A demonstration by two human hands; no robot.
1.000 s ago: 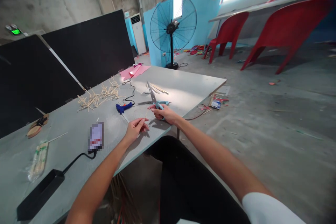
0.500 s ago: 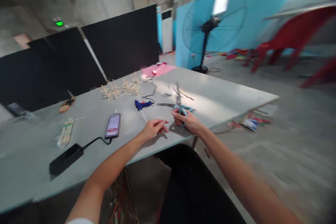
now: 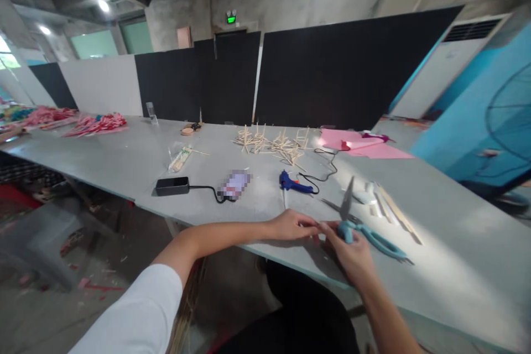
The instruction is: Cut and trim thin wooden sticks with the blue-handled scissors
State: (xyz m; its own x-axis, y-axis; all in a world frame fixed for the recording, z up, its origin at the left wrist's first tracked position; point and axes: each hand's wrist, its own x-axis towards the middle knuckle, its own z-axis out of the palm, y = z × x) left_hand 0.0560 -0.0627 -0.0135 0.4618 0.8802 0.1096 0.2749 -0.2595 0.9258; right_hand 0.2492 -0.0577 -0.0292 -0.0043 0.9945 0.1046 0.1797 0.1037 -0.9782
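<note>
My right hand (image 3: 350,251) is closed around the light-blue handles of a pair of scissors (image 3: 365,229), whose blades stand open and point up over the grey table (image 3: 124,163). My left hand (image 3: 292,225) rests on the table just left of it, fingers pinched together on something too small to make out, touching the right hand's fingertips. A blue glue gun (image 3: 294,183) lies just beyond my left hand, its black cord running to the right.
Small wooden stick frames (image 3: 274,144) lie in a pile at the table's back. Pink paper (image 3: 357,144) lies to their right. A black power brick (image 3: 172,185) and a phone (image 3: 234,185) sit to the left. Loose wooden sticks (image 3: 392,211) lie beyond the scissors.
The view has swung left, showing more of the long table. My hands have come closer together until their fingertips meet; the scissors stay in my right hand.
</note>
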